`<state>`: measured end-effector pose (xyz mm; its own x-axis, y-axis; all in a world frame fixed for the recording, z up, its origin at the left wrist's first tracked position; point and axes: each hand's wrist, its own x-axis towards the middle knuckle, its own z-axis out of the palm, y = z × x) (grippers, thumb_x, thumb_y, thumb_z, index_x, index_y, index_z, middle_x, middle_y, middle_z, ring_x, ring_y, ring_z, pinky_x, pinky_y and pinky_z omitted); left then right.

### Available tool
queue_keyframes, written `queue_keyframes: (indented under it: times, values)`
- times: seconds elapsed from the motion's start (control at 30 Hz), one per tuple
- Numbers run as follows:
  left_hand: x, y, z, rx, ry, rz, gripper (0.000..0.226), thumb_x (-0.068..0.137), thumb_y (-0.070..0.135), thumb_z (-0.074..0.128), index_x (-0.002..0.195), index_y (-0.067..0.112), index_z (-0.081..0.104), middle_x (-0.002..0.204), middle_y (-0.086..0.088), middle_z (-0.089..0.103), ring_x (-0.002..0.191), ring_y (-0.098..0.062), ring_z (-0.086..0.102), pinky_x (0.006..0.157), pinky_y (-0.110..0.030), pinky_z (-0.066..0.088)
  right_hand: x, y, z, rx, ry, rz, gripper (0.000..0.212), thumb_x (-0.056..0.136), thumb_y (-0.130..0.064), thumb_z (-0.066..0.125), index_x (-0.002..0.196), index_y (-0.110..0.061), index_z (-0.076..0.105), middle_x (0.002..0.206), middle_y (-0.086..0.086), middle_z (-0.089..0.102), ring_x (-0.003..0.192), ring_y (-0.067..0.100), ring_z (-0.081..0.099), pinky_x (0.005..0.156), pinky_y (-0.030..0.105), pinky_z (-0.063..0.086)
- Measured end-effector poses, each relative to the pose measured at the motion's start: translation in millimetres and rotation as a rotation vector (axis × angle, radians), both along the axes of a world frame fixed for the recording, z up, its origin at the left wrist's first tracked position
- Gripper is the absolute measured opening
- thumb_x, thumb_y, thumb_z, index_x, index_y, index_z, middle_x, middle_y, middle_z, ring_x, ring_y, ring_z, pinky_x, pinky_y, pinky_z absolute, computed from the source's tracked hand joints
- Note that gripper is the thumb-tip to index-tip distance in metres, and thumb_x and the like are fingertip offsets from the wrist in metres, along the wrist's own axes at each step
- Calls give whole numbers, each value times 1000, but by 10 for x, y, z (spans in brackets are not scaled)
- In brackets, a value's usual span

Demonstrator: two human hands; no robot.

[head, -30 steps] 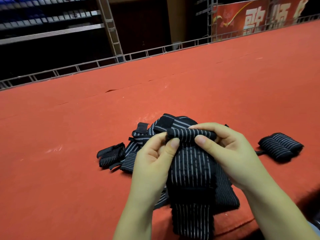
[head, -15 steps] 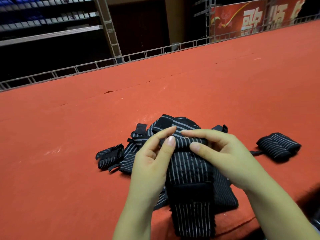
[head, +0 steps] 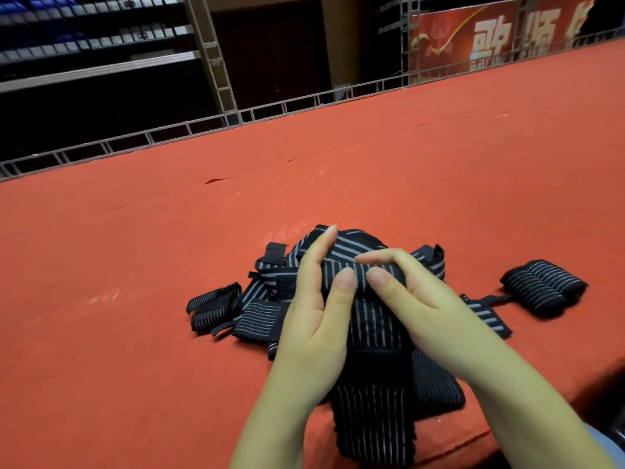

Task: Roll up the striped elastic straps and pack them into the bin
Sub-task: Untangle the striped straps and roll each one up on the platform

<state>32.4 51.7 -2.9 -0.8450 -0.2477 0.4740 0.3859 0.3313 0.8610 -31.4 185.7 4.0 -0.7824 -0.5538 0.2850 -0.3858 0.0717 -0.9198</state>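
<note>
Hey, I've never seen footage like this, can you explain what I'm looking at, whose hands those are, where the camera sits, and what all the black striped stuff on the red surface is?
There is no machine here. One wide-angle camera worn on a person's head looks forward and down at their two bare hands. The left hand and right hand pinch the rolled top end of a black elastic strap with thin white stripes; the rest of it hangs toward the camera. Behind it, on the red felt-covered table, lies a loose pile of the same striped straps. To the right sits a pair of already rolled straps, and a smaller rolled one lies at the left. No bin shows in this picture.
</note>
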Motion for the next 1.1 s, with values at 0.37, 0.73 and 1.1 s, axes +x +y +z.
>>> queue_keyframes:
  times: [0.37, 0.73, 1.1]
  values:
    - [36, 53, 22, 49, 104, 56, 44, 92, 30, 57, 132, 44, 47, 137, 16, 56, 130, -7, 51, 112, -38, 40, 0, 22, -7, -238, 49, 45, 19, 81, -30, 63, 98, -30, 72, 103, -9, 72, 101, 7, 66, 89, 25, 49]
    - [46, 17, -6, 212, 9, -20, 49, 78, 48, 69, 125, 43, 55, 112, 3, 73, 106, -13, 68, 94, -39, 53, 2, 0, -26, -380, -30, 77, 25, 79, -22, 65, 96, -38, 75, 106, -4, 73, 104, 15, 66, 92, 35, 51]
    - [49, 28, 36, 215, 59, 130, 40, 79, 62, 59, 99, 30, 72, 102, 4, 72, 102, -23, 68, 96, -57, 50, -15, 31, -27, -250, -58, 137, 27, 76, -23, 68, 96, -39, 73, 102, -1, 72, 94, 29, 63, 86, 39, 51]
